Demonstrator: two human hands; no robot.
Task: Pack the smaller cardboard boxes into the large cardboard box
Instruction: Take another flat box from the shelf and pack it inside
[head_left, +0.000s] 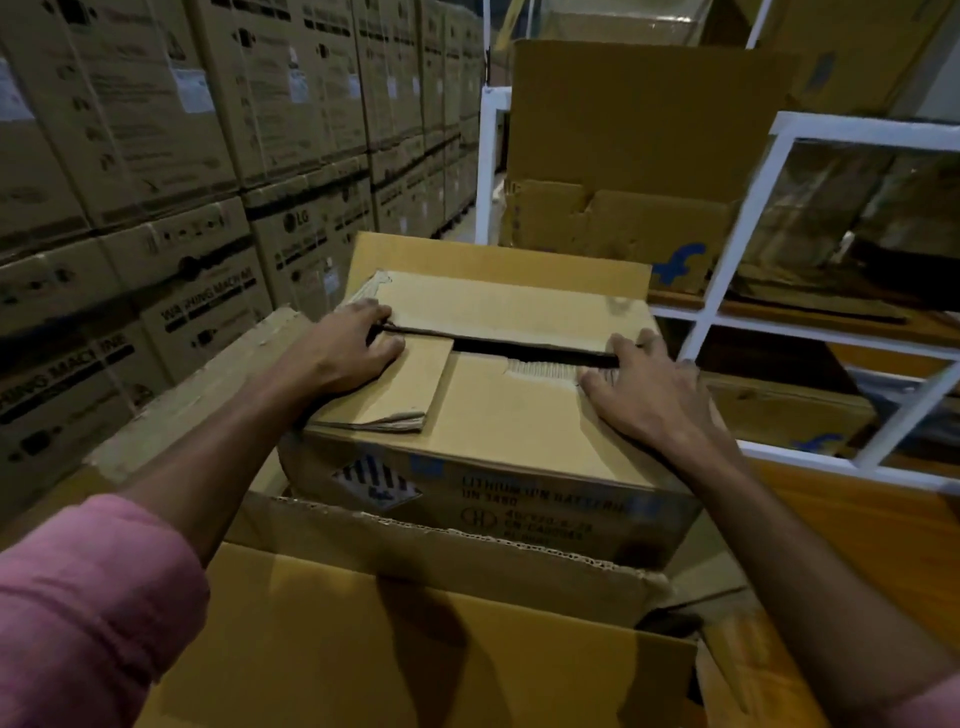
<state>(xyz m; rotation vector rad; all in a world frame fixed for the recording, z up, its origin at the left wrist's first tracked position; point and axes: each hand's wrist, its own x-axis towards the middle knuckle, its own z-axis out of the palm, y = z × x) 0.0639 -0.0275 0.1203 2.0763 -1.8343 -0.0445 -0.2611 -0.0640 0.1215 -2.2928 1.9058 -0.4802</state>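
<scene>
In the centre of the frame we see a smaller cardboard box (498, 415) sitting partly down inside the large cardboard box (415, 634), whose open flaps spread across the lower part of the frame and up the left side. The smaller box carries a hazard label and blurred printing about lithium batteries on its near face. Its top flaps are folded over, with a dark slit between them.

The left hand (348, 345) lies at centre left, fingers spread and flat on the left top flap, fingertips curled at the slit's edge. The right hand (644, 384) lies at centre right, palm down and fingers spread on the right side of the top, near a torn patch of cardboard. Neither hand is clamped around anything; both press flat on the flaps.

A pink sleeve (88, 603) fills the lower left corner. Stacked washing machine cartons (156, 208) fill the upper left. A white shelf frame (737, 234) holding flattened cardboard (639, 130) stands at upper right.
</scene>
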